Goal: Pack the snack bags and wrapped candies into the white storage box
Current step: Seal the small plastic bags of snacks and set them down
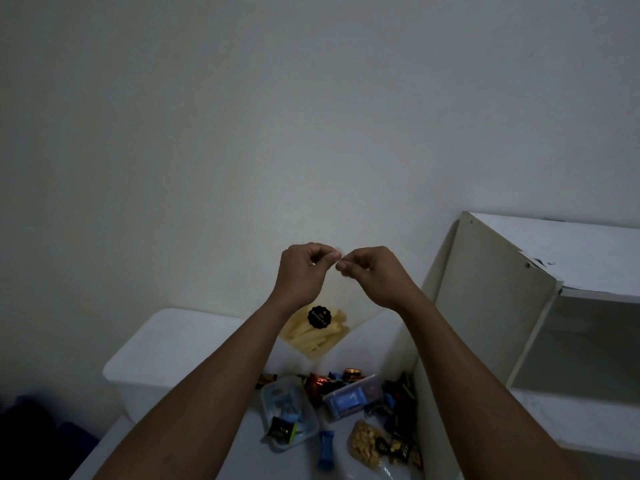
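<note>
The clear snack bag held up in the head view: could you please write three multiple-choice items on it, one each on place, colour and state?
1. Where is the clear snack bag?
A. Lying in the cabinet
B. Hanging above the white storage box
C. Flat on the floor

2. What colour is its round sticker?
A. Black
B. Red
C. Green

3. How is it held?
A. By the left hand alone
B. Unheld
C. By both hands, the right hand too

Answers: 1 B, it dangles over the box; 2 A, a dark scalloped label; 3 C, both hands pinch its top edge.
</note>
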`<state>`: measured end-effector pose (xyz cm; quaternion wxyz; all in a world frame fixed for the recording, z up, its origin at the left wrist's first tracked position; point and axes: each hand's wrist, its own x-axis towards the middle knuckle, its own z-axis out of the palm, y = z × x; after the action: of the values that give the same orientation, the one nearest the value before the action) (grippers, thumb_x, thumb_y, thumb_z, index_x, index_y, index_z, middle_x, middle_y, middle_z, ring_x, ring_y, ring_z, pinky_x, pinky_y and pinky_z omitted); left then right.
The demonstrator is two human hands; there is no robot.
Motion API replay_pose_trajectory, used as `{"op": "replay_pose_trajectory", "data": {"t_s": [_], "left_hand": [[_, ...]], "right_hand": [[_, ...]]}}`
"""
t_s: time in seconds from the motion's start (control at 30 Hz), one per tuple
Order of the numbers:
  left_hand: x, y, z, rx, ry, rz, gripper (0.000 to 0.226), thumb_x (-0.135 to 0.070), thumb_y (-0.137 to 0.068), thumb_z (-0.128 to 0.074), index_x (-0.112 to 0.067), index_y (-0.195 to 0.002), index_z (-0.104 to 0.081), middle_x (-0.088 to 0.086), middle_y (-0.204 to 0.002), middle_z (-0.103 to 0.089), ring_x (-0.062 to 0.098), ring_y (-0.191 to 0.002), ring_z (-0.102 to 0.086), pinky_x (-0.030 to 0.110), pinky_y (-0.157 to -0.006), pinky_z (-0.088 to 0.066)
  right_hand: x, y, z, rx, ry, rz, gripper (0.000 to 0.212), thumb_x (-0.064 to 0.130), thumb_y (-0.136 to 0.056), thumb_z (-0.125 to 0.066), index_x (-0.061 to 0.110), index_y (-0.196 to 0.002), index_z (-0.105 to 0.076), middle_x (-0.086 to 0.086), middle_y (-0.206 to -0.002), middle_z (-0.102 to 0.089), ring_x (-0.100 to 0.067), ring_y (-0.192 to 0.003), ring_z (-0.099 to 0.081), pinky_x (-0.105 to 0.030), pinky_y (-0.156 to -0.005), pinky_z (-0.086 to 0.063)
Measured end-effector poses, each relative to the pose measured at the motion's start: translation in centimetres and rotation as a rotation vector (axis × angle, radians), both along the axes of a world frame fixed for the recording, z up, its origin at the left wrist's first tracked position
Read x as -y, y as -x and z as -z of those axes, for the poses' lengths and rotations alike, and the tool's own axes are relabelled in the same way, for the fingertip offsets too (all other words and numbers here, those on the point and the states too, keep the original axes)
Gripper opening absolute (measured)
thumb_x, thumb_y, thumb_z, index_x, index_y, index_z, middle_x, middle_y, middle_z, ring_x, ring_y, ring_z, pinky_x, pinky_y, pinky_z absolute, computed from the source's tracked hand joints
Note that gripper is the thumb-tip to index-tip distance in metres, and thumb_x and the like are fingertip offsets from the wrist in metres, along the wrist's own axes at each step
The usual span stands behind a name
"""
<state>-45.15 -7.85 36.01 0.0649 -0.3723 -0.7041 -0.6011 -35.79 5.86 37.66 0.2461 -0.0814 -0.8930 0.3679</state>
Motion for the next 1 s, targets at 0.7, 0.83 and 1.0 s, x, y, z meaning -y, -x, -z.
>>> {"op": "replay_pose_trajectory", "data": {"t_s": [0.7,0.83,1.0], "left_hand": [[0.8,-0.6,5.1,0.210,-0.100,-0.083,0.016,-0.021,-0.090,-0.070,-0.009,-0.098,-0.077,-0.007,-0.083,-0.072,0.007,-0.069,-0.067,0.044,-0.072,-0.062],[0.6,-1.0,5.2,0.276,-0.137,-0.077,0.015,-0.020,-0.090,-0.070,-0.008,-0.098,-0.076,0.000,-0.086,-0.073,0.000,-0.058,-0.063,0.039,-0.065,-0.062],[0.6,-0.8,5.3,0.409,-0.204,-0.057,0.016,-0.016,-0.091,-0.068,-0.007,-0.103,-0.074,0.003,-0.082,-0.068,0.010,-0.065,-0.058,0.036,-0.062,-0.062]], "right_hand": [[-1.7,-3.0,7.4,0.008,0.356,0.076,0.020,0.028,-0.091,-0.069,0.009,-0.093,-0.076,-0.005,-0.083,-0.075,-0.010,-0.071,-0.069,-0.024,-0.068,-0.048],[-1.6,-3.2,8.3,-0.136,0.547,0.231,0.041,0.031,-0.080,-0.080,-0.008,-0.077,-0.067,-0.013,-0.069,-0.073,-0.010,-0.064,-0.069,-0.022,-0.066,-0.045],[-1.5,-3.6,8.4,-0.149,0.688,0.194,0.016,0.026,-0.086,-0.074,0.011,-0.082,-0.072,-0.008,-0.073,-0.074,-0.012,-0.071,-0.071,-0.034,-0.074,-0.050]]}}
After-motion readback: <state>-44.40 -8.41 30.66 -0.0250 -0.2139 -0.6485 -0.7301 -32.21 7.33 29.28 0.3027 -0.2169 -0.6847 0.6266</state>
